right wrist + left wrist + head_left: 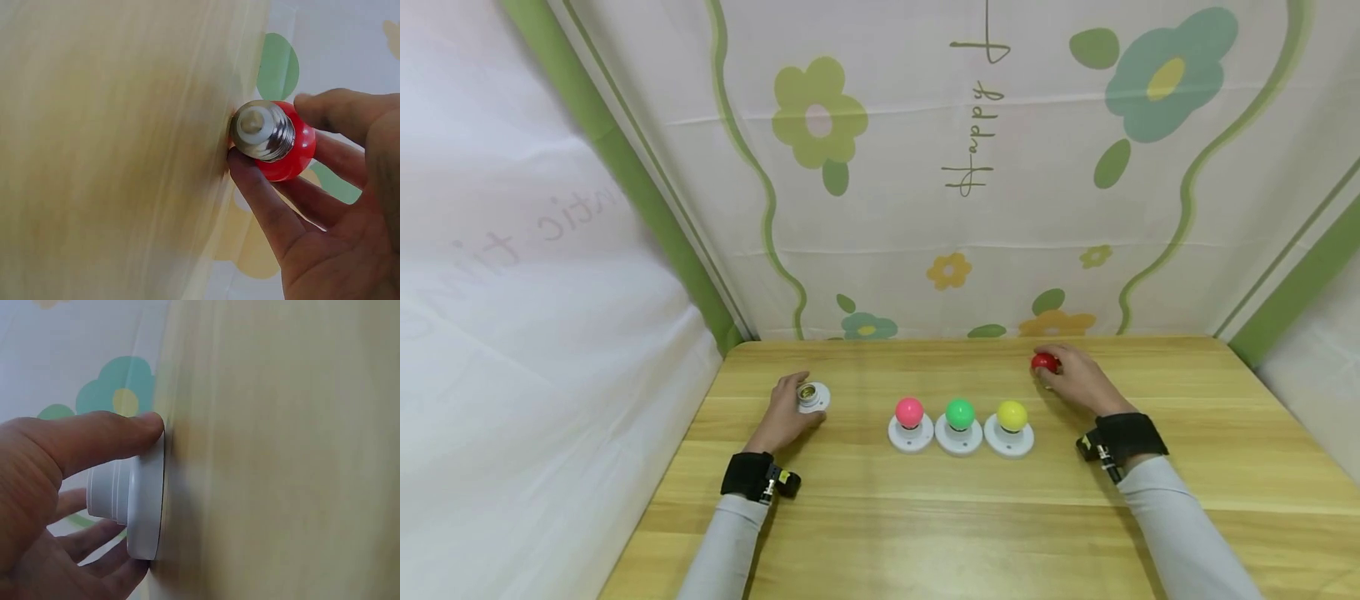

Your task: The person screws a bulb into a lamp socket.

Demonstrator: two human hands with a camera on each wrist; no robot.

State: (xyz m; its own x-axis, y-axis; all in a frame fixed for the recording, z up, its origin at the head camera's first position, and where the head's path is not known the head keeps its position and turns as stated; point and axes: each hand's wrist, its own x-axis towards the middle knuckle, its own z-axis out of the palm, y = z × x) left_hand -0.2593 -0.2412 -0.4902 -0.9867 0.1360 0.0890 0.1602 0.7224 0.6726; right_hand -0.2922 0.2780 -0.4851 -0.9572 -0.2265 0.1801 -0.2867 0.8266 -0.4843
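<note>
At the left of the table, my left hand holds an empty white bulb socket with a brass-coloured inside. Its thumb presses one side of the round base and the fingers curve round the other side, the base close against the tabletop. Toward the back right, a red light bulb is gripped in my right hand. The bulb lies on its side there, and its silver screw cap points at the right wrist camera, between thumb and fingers.
Between the hands stand three white sockets in a row, with a pink bulb, a green bulb and a yellow bulb upright in them. A flowered white curtain hangs behind the wooden table.
</note>
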